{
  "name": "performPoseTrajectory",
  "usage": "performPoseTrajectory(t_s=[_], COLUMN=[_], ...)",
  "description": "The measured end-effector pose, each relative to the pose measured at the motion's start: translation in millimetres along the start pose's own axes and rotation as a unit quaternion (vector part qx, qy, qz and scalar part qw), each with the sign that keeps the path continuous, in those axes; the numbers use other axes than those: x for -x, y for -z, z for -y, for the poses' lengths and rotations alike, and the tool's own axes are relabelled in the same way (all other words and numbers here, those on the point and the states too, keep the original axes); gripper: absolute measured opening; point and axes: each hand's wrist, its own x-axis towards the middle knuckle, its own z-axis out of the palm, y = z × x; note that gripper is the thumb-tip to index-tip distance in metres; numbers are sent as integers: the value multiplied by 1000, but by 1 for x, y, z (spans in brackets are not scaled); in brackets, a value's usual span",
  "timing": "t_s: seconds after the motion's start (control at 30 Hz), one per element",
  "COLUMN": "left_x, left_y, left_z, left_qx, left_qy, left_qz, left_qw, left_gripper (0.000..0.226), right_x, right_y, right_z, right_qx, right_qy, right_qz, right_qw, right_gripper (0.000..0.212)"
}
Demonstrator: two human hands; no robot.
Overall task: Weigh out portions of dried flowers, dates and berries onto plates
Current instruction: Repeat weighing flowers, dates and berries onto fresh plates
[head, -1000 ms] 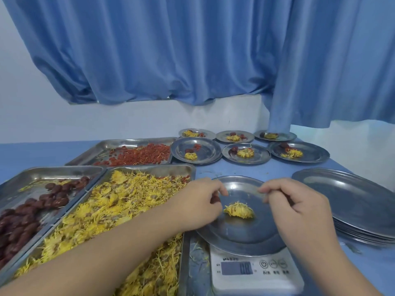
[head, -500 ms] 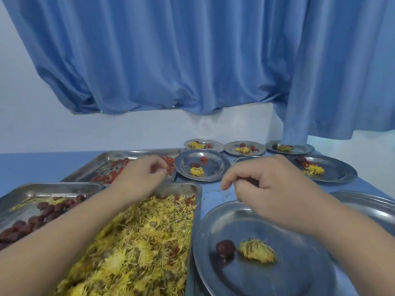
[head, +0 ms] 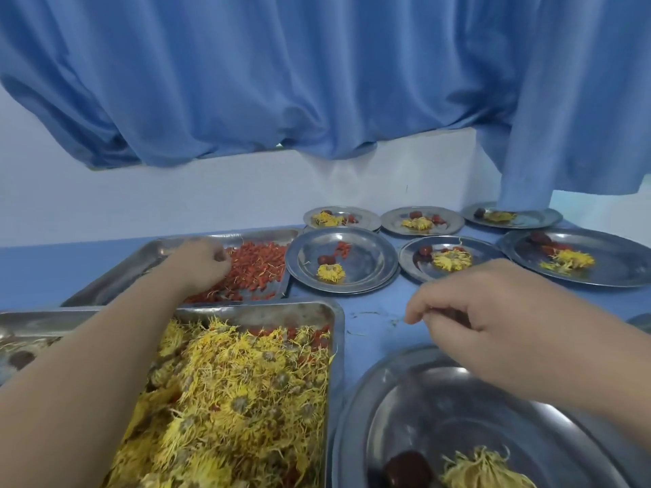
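Left hand (head: 200,262) reaches into the far rectangular steel tray (head: 158,248), fingers bunched and pinching into the small, wrinkled red berries (head: 260,265). Right hand (head: 493,329) hangs above the far rim of the near round steel plate (head: 387,399), fingers curled and thumb against forefinger; I cannot tell if it holds anything. That plate carries one glossy dark date (head: 408,468) beside a wispy yellow flower tuft (head: 486,470). A nearer tray (head: 264,311) is heaped with stringy dried flowers (head: 239,399). The table (head: 373,311) is smooth blue.
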Motion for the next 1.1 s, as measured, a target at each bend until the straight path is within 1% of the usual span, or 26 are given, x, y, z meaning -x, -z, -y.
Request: performPoseTrajectory(t_s=[0.03, 0.07, 0.23, 0.33, 0.4, 0.47, 0.57, 0.67, 0.9, 1.0, 1.1], left_x=[-5, -9, -25, -33, -38, -41, -43, -42, -41, -40, -39], left_y=[-4, -10, -30, -35, -37, -38, -36, -34, -32, -26, -24], left_z=[-2, -4, -13, -16, -17, -18, -16, -13, -9, -10, -7], left_qx=[-5, -11, -51, -68, -88, -110, -125, -132, -148, -145, -114], left_qy=[3, 7, 29, 52, 52, 42, 31, 24, 8, 2, 2], left_qz=[13, 22, 105, 121, 134, 138, 126, 122, 101, 89, 61], left_qw=[1000, 1000, 993, 989, 986, 983, 984, 983, 984, 985, 992], left_gripper=[13, 15, 38, 45, 47, 44, 39, 36, 17, 7, 9], right_x=[-1, -1, -2, -1, -1, -1, -2, -2, -2, -2, -1], right_y=[0, 1, 3, 2, 1, 2, 4, 5, -1, 1, 3], right_z=[-1, -2, -6, -6, -5, -5, -4, -4, -6, -7, -7], right_qx=[-1, 2, 15, 13, 8, 6, 10, 13, 22, 14, 10], right_qy=[1, 2, 4, 10, 10, 6, -3, -4, -3, -7, -4], right_qz=[-3, -5, -8, -6, -1, 4, 7, 4, 5, 2, 4], right_qw=[1000, 1000, 1000, 1000, 1000, 1000, 1000, 1000, 1000, 1000, 1000], right_gripper=[26, 26, 28, 27, 25, 25, 30, 29, 33, 32, 28])
